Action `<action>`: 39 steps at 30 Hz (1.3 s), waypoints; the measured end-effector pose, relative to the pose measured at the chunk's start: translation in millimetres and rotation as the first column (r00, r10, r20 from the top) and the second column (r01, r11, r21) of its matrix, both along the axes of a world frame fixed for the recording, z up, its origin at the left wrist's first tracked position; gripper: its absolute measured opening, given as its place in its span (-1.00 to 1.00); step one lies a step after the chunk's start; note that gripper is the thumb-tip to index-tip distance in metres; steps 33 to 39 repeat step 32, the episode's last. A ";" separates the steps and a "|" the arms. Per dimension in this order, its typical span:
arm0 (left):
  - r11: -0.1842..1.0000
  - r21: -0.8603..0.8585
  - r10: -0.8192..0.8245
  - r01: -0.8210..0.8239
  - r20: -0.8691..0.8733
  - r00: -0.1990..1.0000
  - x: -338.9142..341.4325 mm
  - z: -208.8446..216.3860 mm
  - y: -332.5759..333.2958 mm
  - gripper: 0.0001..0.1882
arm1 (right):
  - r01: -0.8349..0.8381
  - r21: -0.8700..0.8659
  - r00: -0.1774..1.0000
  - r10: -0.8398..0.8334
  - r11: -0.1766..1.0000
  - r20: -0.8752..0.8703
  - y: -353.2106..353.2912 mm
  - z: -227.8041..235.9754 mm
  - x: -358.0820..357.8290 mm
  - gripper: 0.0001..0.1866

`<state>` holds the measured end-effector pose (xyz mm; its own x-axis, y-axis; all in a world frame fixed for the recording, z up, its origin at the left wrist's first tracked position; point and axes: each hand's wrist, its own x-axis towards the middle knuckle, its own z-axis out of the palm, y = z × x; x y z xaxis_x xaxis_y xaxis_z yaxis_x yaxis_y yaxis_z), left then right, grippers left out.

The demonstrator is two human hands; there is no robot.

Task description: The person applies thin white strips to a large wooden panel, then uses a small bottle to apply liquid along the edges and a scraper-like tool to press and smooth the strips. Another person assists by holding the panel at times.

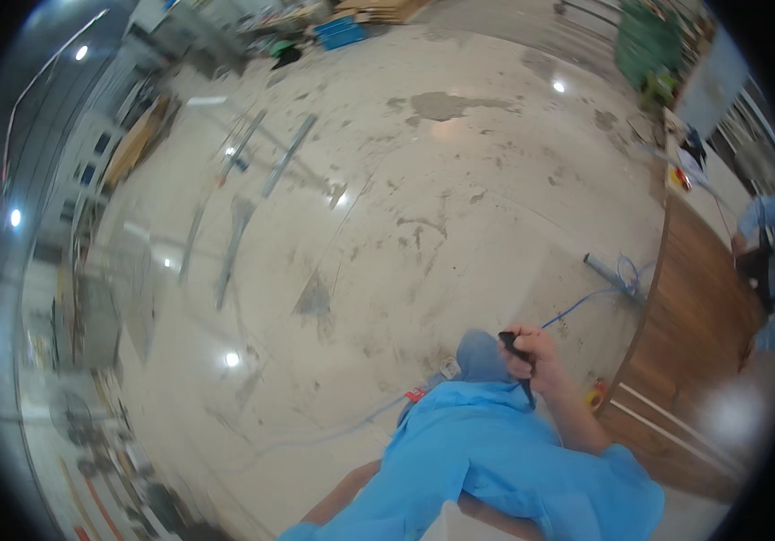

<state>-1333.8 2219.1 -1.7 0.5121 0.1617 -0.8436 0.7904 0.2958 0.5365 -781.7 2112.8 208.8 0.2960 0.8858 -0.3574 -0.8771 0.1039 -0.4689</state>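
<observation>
My right hand point(539, 361) is raised in front of my blue shirt, its fingers wrapped round a slim black handled tool point(523, 379). One end of the tool sticks out above the fist and the other points down toward the shirt; its exact kind is unclear. A blue hose point(577, 305) runs across the floor and passes out of sight behind this hand. Of my left side only part of the bare arm point(347, 494) shows beside the shirt; the hand itself is hidden.
On the right stands a brown wood-look panel point(690, 316) with two pale strips point(663, 419); another person point(766, 234) in blue is beyond it. A grey tube point(613, 273) lies near the panel. Metal bars point(288, 155) rest on the stained floor, with a blue crate point(340, 33) far back.
</observation>
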 end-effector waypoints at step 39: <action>0.939 0.279 -0.343 0.201 0.730 0.590 1144.4 322.9 666.6 -0.77 | -0.134 0.856 -0.227 -0.856 0.499 0.464 595.4 306.7 652.6 -0.03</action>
